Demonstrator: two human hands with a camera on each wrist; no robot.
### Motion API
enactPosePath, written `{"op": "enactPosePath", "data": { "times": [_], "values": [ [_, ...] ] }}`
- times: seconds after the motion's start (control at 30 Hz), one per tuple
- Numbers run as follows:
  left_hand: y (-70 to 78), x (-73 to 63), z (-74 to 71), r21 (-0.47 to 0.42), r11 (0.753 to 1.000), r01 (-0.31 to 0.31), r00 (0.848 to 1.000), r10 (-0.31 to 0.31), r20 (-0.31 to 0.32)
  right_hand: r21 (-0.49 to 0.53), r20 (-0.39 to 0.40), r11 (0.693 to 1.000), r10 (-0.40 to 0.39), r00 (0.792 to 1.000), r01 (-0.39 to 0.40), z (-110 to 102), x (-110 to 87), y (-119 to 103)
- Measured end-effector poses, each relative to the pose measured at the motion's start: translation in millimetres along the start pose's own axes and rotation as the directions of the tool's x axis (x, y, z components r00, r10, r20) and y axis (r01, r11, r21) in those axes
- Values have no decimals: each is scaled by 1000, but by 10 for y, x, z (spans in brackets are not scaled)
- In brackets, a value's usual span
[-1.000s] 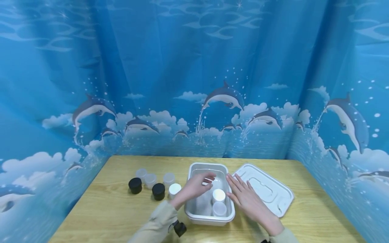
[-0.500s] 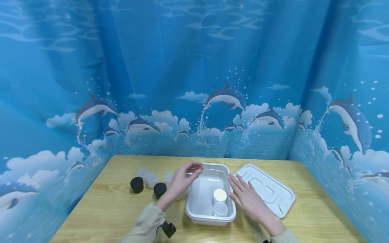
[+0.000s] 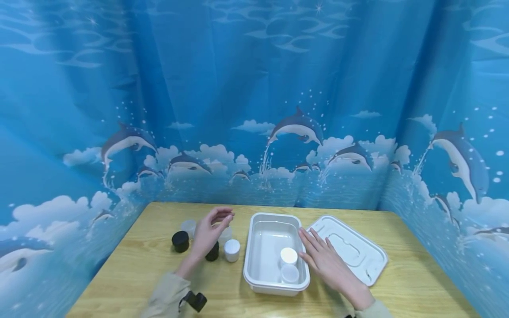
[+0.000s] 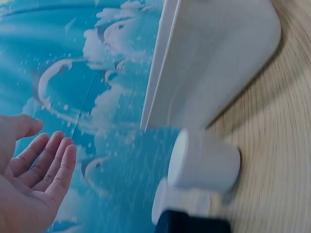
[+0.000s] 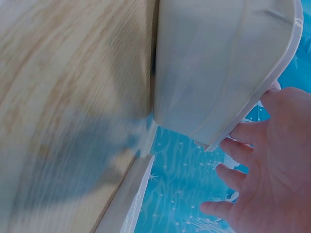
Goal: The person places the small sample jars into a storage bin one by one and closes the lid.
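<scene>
My left hand (image 3: 209, 233) hovers over the group of small jars left of the box, fingers relaxed and holding nothing. Below and around it stand a black-lidded jar (image 3: 180, 241), a second black jar (image 3: 212, 252) partly hidden by the hand, a white jar (image 3: 232, 250) and some clear cups (image 3: 188, 227). My right hand (image 3: 324, 261) lies with straight fingers at the right rim of the white rectangular box (image 3: 264, 282); in the right wrist view its fingertips are right at that rim. Inside the box, a white-lidded jar (image 3: 288, 256) and a translucent cup (image 3: 290, 274) stand side by side.
A white lid (image 3: 347, 247) lies on the wooden table (image 3: 131, 269) to the right of the box, partly behind my right hand. A blue dolphin-print curtain (image 3: 238, 88) surrounds the table's back and sides.
My left hand has moved left from above the box to over the jars, uncovering the box's interior and the white jar beside it. The right hand has stayed at the rim.
</scene>
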State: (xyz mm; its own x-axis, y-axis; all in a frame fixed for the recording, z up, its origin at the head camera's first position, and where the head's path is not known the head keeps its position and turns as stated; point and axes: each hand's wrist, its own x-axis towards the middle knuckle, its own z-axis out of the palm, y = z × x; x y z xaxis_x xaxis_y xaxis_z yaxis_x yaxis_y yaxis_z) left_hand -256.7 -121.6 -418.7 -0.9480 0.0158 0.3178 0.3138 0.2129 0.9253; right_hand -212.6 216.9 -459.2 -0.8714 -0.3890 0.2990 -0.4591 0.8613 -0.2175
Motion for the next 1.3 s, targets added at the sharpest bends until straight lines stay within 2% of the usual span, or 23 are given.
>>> {"op": "enactPosePath", "data": {
  "times": [0.13,0.23,0.33,0.53,0.63,0.73,0.83,1.0,1.17,1.3],
  "values": [
    [-19,-33,-195,-12,998,64,998,-65,-23,1,-6,1000,1,1000,-1,-2,-3,0],
    [-58,-61,-339,30,994,101,993,-99,-57,4,-6,1000,1,1000,-1,1,-3,0],
    [-115,-90,-485,89,992,90,992,-81,-98,5,-5,1000,1,1000,-1,9,0,2],
    [-262,-152,-792,198,980,19,989,10,-144,4,-4,1000,0,1000,0,23,4,6],
    [-339,-183,-924,263,965,6,990,31,-138,5,-5,1000,-3,1000,3,19,4,4],
    [-412,-217,-1026,342,940,6,994,31,-104,4,-7,1000,-5,1000,5,15,4,3],
    [-481,-252,-1095,403,915,32,997,-3,-74,5,-9,1000,-6,1000,6,15,3,7],
    [-578,-293,-1141,450,882,138,990,-127,-55,5,-9,1000,-6,1000,6,17,0,17],
    [-661,-297,-1125,423,875,236,970,-238,-48,7,1,1000,-1,1000,1,14,2,17],
    [-713,-306,-1110,407,874,267,963,-256,-82,15,13,1000,6,1000,-7,9,5,13]
  ]
}}
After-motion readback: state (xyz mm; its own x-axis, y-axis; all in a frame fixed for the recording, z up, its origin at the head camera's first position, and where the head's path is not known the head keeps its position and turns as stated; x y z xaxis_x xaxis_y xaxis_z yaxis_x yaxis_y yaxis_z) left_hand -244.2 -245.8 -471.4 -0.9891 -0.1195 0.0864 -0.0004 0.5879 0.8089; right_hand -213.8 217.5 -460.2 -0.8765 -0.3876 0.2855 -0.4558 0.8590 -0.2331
